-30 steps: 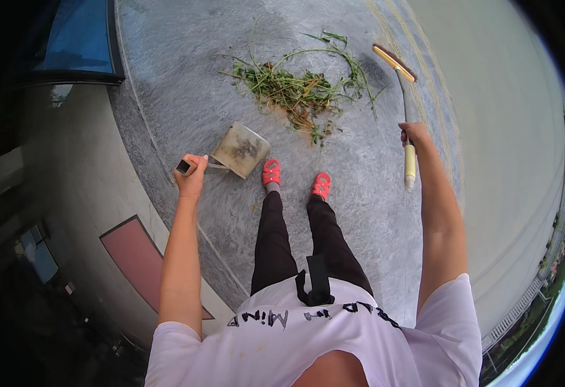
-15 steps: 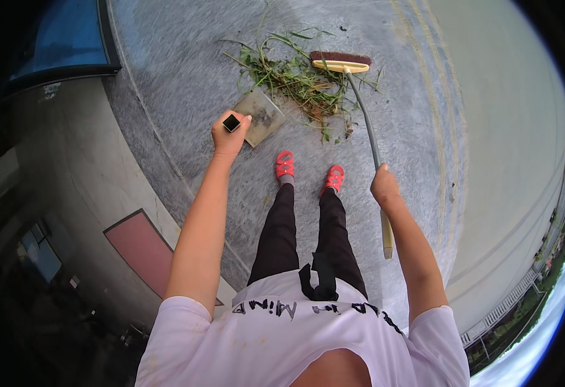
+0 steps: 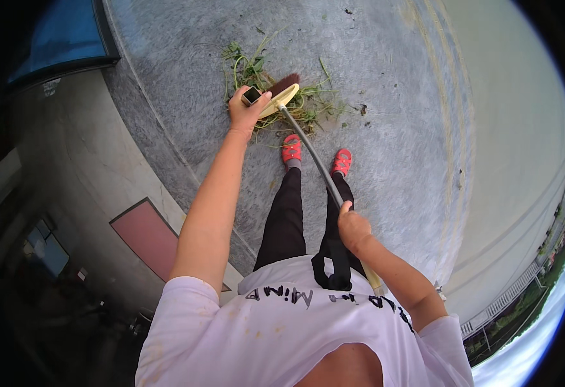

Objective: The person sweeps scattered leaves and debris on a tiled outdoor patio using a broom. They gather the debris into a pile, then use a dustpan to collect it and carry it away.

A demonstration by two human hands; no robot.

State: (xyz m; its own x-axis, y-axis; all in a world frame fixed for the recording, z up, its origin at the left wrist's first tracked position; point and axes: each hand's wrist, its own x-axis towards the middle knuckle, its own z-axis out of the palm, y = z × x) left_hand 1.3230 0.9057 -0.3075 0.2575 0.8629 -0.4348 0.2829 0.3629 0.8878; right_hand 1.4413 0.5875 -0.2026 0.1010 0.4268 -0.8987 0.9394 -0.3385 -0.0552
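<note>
My left hand [image 3: 247,115] is closed around the upright handle [image 3: 251,97] of a dustpan, whose dark, squared end pokes up from the fist. The pan itself is hidden beneath the hand, the broom and the plants. My right hand [image 3: 354,229] grips the grey stick of a broom [image 3: 308,145]. The broom's cream head with dark brown bristles [image 3: 285,84] lies tilted just right of my left hand, against a heap of pulled green weeds [image 3: 251,66]. More stems and loose soil spread to the right of the broom head.
My feet in red sandals [image 3: 291,149] stand on grey concrete [image 3: 398,193], close to the heap. A raised wall edge runs along the left, with a pink panel [image 3: 145,237] and a blue-covered frame [image 3: 69,35]. Small dark scraps [image 3: 363,109] lie to the right.
The broom head has swept left from the heap's far right side toward my left hand, dragging weeds along. My right hand moved left and nearer my body; the pan became covered.
</note>
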